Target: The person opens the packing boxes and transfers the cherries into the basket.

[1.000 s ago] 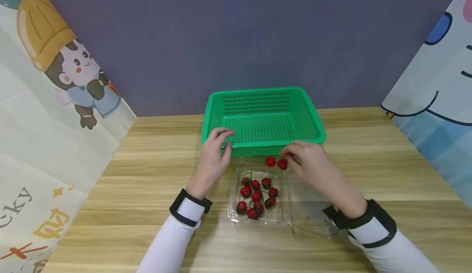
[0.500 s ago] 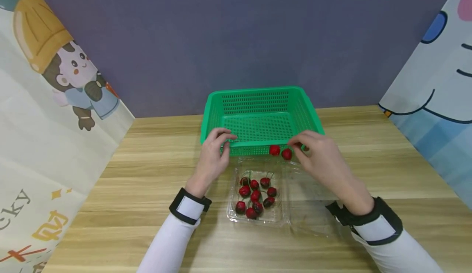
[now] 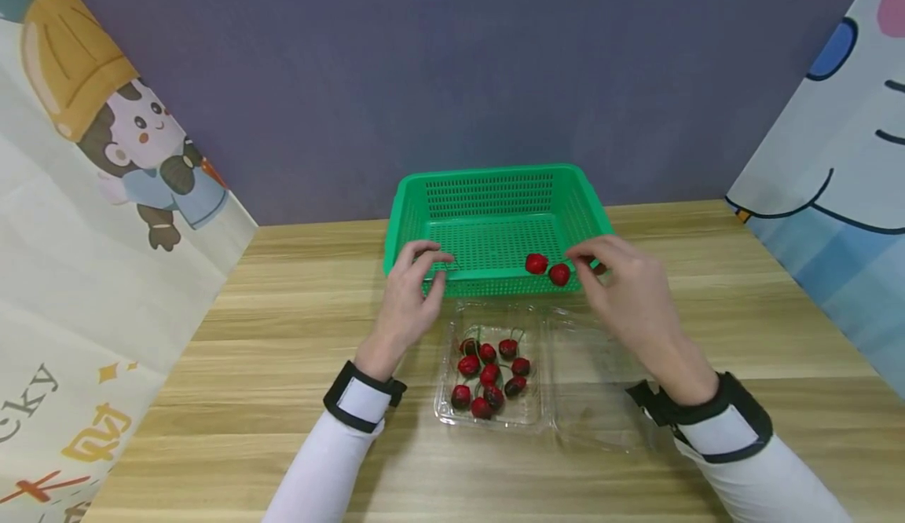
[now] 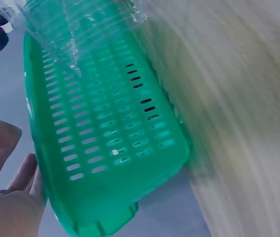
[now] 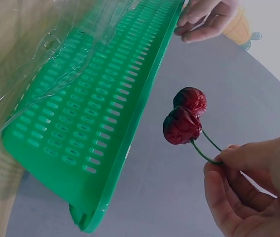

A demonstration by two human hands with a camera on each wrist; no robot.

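Two red cherries [image 3: 558,274] joined by green stems hang from my right hand [image 3: 634,295], whose thumb and fingers pinch the stems in the right wrist view. They appear above the front right rim of a green plastic basket [image 3: 488,276]. My left hand [image 3: 406,299] is at the basket's front left, its fingertips at the rim and thumb apart from the index finger. In the left wrist view I see nothing held in the left hand. Nearer me, a clear plastic clamshell box [image 3: 444,413] lies unfolded, with several red cherries [image 3: 489,374] in its left half.
The box's clear lid [image 3: 594,397] spreads flat to the right, below my right forearm. Beneath everything is a wooden-patterned table [image 3: 283,334]. A dark wall panel [image 3: 495,67] stands behind the basket, and printed cloths [image 3: 85,311] flank both sides.
My right hand has lifted the pair of cherries away from the box, moving them forward and a little right to the basket's front rim. The left hand has hardly moved.
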